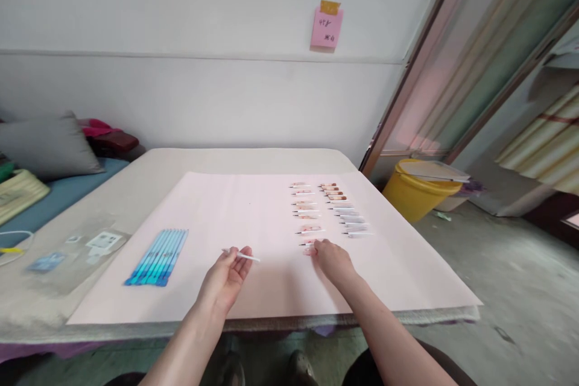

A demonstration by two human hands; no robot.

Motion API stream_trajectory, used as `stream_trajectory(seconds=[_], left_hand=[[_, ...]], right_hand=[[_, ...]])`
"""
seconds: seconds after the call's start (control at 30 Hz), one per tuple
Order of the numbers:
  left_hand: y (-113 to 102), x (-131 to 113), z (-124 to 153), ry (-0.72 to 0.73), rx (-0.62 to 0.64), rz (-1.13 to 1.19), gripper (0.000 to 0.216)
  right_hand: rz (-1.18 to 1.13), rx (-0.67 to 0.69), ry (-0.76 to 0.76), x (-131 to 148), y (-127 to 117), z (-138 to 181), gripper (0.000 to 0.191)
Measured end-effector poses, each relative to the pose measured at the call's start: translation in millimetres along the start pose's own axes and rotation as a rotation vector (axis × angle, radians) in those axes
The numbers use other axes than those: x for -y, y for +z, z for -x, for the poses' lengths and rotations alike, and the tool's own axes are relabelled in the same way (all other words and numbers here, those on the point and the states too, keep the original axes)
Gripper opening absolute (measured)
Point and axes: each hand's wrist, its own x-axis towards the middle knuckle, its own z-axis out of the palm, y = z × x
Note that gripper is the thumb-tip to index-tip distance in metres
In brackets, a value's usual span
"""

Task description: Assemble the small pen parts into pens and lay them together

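My left hand (pixel 230 276), palm turned up, pinches a slim white pen-like stick (pixel 246 256) between thumb and fingers above the pink sheet. On the right, my right hand (pixel 333 258) is down at the sheet, its fingers closed on a slender pen (pixel 307 244) with a dark pointed tip and a reddish print. Beyond it runs a column of similar pens (pixel 310 230), tips to the left. Beside that lies a second column, with brown pens (pixel 335 198) farther off and pale grey pens (pixel 356 227) nearer me.
Several blue pens (pixel 158 256) lie side by side on the left of the pink sheet (pixel 239 211). Clear plastic packaging (pixel 85 253) rests on the table cover farther left. A yellow bin (pixel 416 193) stands past the right edge. A white wall (pixel 226 102) closes the far side.
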Motion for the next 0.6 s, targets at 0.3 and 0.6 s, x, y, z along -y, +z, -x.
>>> stream_trajectory(seconds=[0.3, 0.6], left_hand=[[-3.2, 0.9, -5.6, -0.008, 0.005, 0.023, 0.011], [2.4, 0.9, -2.5, -0.008, -0.001, 0.064, 0.013]], right_hand=[[0.008, -0.021, -0.089, 10.0, 9.0, 2.5, 0.019], [-0.190, -0.095, -0.297, 37.4, -5.8, 12.9, 0.012]])
